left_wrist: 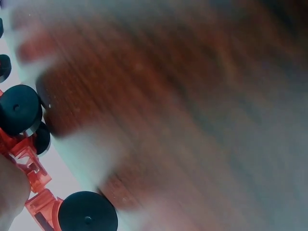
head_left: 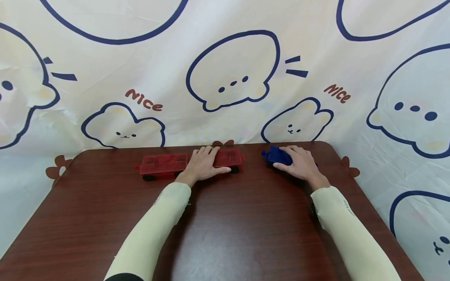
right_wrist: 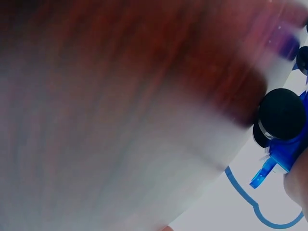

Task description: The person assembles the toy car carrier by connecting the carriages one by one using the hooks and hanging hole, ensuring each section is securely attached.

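Observation:
Two red see-through toy train wagons with black wheels stand in line near the table's far edge. The left wagon shows most of its length; the right wagon is partly covered by my left hand. That hand grips the right wagon's left end, thumb along its near side. In the left wrist view, red couplers face each other between black wheels. Farther right, my right hand holds a blue toy train car, thumb at its near side. Its blue coupler shows in the right wrist view.
Everything stands on a dark brown wooden table with rounded far corners. A white curtain with cartoon drawings hangs right behind the far edge and along both sides. A gap of bare tabletop separates the red wagons from the blue car.

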